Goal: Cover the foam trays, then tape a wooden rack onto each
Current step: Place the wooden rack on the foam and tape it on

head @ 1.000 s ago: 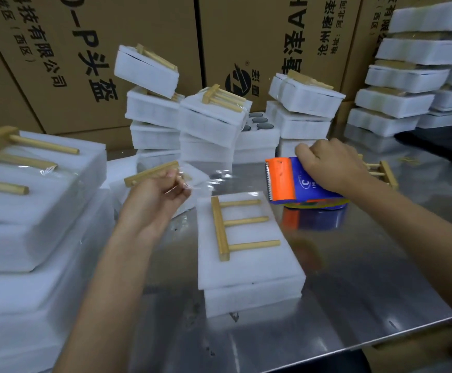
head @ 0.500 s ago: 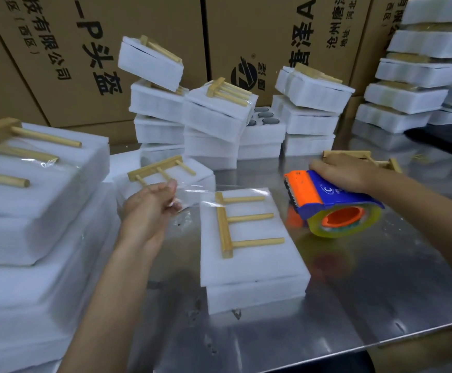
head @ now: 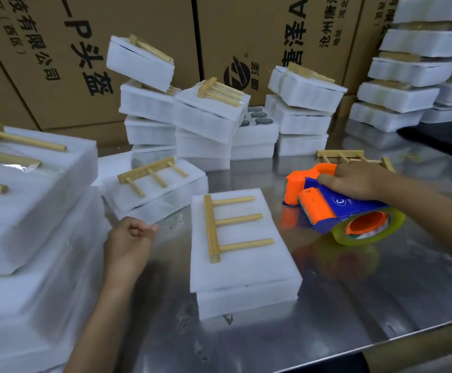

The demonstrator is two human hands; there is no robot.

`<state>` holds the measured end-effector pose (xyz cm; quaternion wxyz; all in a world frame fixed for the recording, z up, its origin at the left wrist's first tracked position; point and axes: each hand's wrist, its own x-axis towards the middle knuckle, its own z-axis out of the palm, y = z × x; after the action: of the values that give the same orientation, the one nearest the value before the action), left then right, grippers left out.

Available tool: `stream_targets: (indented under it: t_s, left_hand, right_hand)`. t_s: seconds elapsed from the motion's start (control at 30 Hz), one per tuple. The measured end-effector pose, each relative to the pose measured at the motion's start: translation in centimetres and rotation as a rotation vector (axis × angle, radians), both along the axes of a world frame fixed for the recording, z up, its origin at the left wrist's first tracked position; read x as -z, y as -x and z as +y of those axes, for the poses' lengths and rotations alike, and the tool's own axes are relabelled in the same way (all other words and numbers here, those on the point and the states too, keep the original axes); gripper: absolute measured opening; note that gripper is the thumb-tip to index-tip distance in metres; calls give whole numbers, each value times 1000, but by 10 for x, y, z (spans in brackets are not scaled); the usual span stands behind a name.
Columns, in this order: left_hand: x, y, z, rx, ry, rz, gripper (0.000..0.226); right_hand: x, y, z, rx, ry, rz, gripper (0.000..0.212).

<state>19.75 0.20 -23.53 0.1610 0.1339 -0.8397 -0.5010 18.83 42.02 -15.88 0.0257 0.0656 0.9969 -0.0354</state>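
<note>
The wooden rack (head: 227,224) lies loose on the covered foam tray (head: 242,265), spine running away from the person, between both hands. The left hand (head: 129,244), fingers curled apparently on nothing, sits just left. The right hand (head: 354,181) grips the tape dispenser (head: 335,211) just right.

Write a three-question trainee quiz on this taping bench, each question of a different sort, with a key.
1. True or false: the right hand rests on the tape dispenser.
2. Multiple choice: the wooden rack on the covered foam tray at the centre has how many pegs? A two, B three, C five.
3. Fill in: the left hand, fingers curled, is to the ___ of that tray.

Key: 1 true. 2 B. 3 left.
</note>
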Motion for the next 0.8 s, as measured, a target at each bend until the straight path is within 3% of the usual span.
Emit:
stream_targets:
  t_s: [0.13,0.2,0.3,0.37,0.4,0.47,0.6,0.7,0.8]
  left_hand:
    - [12,-18,28,179,291,-47,19]
    - [17,-27,41,283,454,14,20]
    - [23,-32,44,281,757,6,10]
    - [20,-30,37,286,973,-130,42]
    - [18,-29,34,300,987,-171,50]
    - [4,-29,34,303,838,-151,53]
    - [-45,-16,55,224,545,240,41]
    - [-81,2,112,423,497,335,30]
    - [-81,6,177,698,582,197,32]
  right_hand:
    - [2,4,-1,0,2,-1,61]
    - [2,5,0,1,16,-4,59]
    - [3,7,1,-3,18,-10,58]
    - [4,9,1,-13,10,-19,57]
    - [4,10,1,-17,6,-25,56]
    - [4,10,1,-14,12,-33,53]
    - [4,9,3,-25,48,-16,56]
    - [4,9,2,-26,77,-24,54]
    - [4,10,5,-23,62,-8,53]
